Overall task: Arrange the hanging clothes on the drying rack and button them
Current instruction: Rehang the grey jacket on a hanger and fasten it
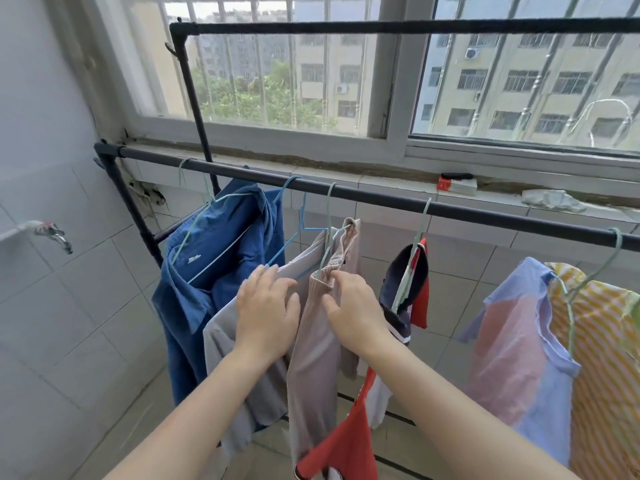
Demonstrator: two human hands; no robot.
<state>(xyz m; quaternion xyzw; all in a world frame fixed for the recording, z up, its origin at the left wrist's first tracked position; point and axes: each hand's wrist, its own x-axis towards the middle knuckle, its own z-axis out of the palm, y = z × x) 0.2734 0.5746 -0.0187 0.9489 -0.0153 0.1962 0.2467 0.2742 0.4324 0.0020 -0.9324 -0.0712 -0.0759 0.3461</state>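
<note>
Head view, drying rack by the window. The clothes hang crowded at the left end of the rail [381,199]: blue shirt [221,258], grey garment [225,341] and beige garment [318,341] touch one another.

My left hand [266,306] lies on the grey garment with its fingers nearly straight, gripping nothing. My right hand [353,306] has its fingers curled onto the ribbed waistband of the beige garment, just below its green hanger [327,237].

I judge the step in hand to be seating and spacing the beige garment. To do it well, I would:

- Press the grey garment back with the flat left hand, so it does not drag along.
- Draw the waistband level across the hanger, since it looks bunched at one end.
- Slide the hanger right into the gap before the red-and-navy garment [412,289].

The blue shirt hangs open and crooked, and it probably needs buttoning next.
</note>
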